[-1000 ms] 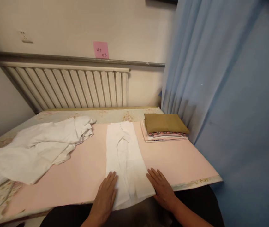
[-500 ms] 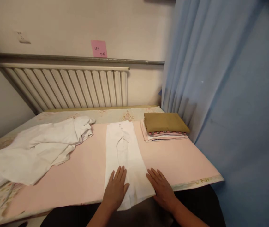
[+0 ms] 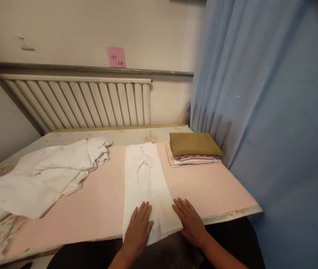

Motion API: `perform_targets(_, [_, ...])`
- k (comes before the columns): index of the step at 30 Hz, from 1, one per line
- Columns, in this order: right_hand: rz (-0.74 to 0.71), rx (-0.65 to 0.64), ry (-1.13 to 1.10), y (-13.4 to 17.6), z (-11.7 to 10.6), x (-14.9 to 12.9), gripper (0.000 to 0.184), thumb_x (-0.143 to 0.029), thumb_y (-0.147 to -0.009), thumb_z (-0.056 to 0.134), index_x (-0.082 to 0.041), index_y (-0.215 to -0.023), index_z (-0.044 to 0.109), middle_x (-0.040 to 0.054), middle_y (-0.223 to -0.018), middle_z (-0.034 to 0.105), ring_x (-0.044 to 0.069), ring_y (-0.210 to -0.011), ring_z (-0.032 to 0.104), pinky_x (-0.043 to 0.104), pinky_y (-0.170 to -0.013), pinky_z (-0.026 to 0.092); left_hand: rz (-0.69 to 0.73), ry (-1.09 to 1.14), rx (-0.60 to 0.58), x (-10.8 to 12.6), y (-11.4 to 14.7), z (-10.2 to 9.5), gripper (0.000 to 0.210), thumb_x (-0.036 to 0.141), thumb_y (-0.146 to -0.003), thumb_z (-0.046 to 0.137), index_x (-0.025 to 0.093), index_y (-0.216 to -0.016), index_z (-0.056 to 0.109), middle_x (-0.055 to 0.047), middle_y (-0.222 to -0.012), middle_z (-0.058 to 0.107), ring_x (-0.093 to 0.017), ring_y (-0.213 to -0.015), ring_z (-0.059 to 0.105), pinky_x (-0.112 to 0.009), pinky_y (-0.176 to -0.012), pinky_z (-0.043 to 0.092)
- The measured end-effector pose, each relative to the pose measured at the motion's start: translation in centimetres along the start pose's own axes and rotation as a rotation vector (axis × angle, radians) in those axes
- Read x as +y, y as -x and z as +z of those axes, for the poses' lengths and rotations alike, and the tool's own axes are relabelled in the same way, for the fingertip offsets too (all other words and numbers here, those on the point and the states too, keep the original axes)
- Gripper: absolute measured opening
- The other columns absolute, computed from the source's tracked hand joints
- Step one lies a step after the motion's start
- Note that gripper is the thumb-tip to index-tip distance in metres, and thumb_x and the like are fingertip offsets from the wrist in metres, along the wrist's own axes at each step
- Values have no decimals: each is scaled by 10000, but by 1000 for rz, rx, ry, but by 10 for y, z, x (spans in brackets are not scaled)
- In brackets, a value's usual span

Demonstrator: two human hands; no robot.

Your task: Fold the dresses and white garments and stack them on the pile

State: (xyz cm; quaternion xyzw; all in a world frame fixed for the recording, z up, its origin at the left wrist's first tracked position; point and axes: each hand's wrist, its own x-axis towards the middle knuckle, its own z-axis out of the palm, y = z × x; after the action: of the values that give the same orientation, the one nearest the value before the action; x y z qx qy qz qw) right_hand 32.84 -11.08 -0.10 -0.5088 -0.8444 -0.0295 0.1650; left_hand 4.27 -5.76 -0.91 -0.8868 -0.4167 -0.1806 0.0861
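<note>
A pair of white trousers lies lengthwise in front of me, with the narrower end far off and the wider end hanging slightly over the near table edge. The fabric has creases down its middle. My left hand rests flat on the near left part of the trousers, palm down, thumb a little apart. My right hand lies at their near right edge, fingers stretched out over the edge and the pink cloth. Neither hand grips anything.
A pink cloth covers much of the floral-covered table. A crumpled white garment lies at left. Folded fabrics topped by an olive-brown piece sit at right. A blue curtain borders the right; a radiator stands behind.
My left hand has slid slightly toward me over the trousers. The right hand has barely moved, and the other fabrics stay as they were.
</note>
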Motion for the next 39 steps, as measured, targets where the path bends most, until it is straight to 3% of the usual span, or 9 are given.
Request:
perform_targets(7, [2,1,4,-1,1,0,675,-289,-839,537,-154,-1473,351,122,-1541,333,301,-1454,187,554,-1173,194,-279,63,-220,-15,-47,-5,467,285,-967,368,111,-1390,469,-123,-1483,455,-256,-1406,353,-464,-1143,298])
perform_targets(11, [-6,10,-7,-1,1,1,689,-325,-844,547,-165,-1481,340,127,-1539,337,315,-1446,208,560,-1165,208,-351,40,-227,-4,-60,-15,448,302,-935,433,101,-1324,522,-151,-1467,466,-287,-1396,348,-461,-1128,284])
perform_targets(14, [-2,14,-13,0,1,2,699,-319,-843,542,-177,-1492,325,129,-1544,325,329,-1441,221,573,-1157,210,-413,19,-205,7,-67,-28,346,357,-904,477,120,-1110,623,-160,-1289,590,-309,-1229,492,-438,-1013,377])
perform_targets(17, [-2,11,-12,0,2,2,702,-316,-846,534,-174,-1497,312,129,-1548,316,328,-1445,211,576,-1159,201,-481,10,-255,12,-79,-39,286,392,-890,481,146,-943,616,-132,-1048,639,-287,-1012,579,-408,-871,430])
perform_targets(23, [3,5,-16,-1,1,2,689,-309,-838,538,-164,-1482,338,128,-1538,337,316,-1448,204,567,-1165,198,-662,83,-447,11,-104,-40,316,392,-908,408,145,-1050,544,-131,-1044,631,-273,-929,642,-376,-746,451])
perform_targets(33, [22,27,-17,-3,-4,-2,663,-239,-807,532,-149,-1449,391,129,-1513,381,296,-1446,212,553,-1169,205,-729,123,-536,8,-117,-40,275,202,-904,318,140,-1033,553,-165,-1054,666,-289,-939,672,-376,-733,454])
perform_targets(39, [20,37,-28,-2,-3,-2,667,-255,-811,539,-155,-1452,387,133,-1515,377,299,-1442,223,561,-1165,213,-703,236,-549,-17,-114,-42,200,189,-871,376,181,-913,571,-128,-978,696,-251,-885,668,-327,-671,436])
